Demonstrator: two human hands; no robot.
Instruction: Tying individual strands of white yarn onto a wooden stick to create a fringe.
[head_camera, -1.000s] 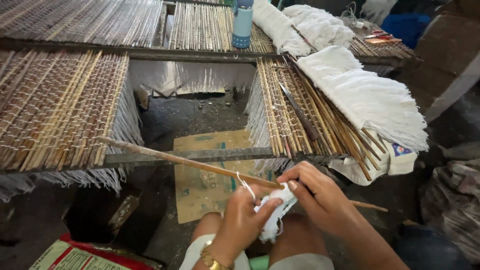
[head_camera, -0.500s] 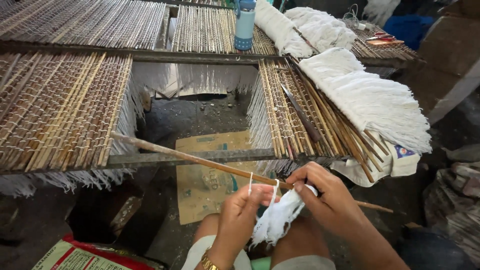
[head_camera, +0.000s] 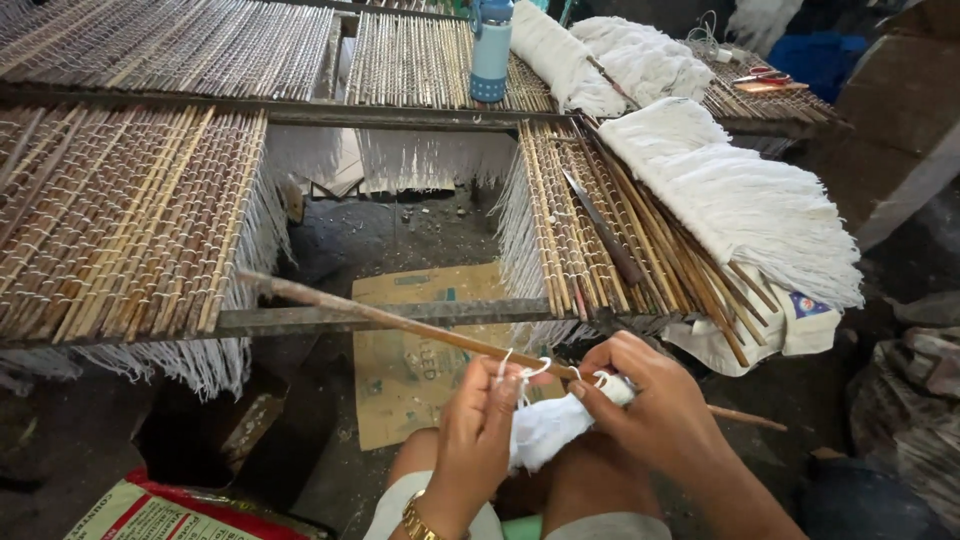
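Two hands over the lap: left hand (head_camera: 478, 420) pinches white string (head_camera: 528, 372) against a long stick (head_camera: 400, 325); right hand (head_camera: 650, 405) grips a white yarn bundle (head_camera: 545, 435) below the rack's (head_camera: 380, 318) front edge.

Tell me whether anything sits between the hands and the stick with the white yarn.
Nothing visible does. The left hand and right hand already touch the white yarn bundle at the wooden stick, with loops of yarn around it between them.

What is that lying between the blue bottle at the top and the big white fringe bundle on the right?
In the head view, between the blue bottle and the white fringe bundle lies a rolled white yarn bundle, resting on the rack of tied sticks.
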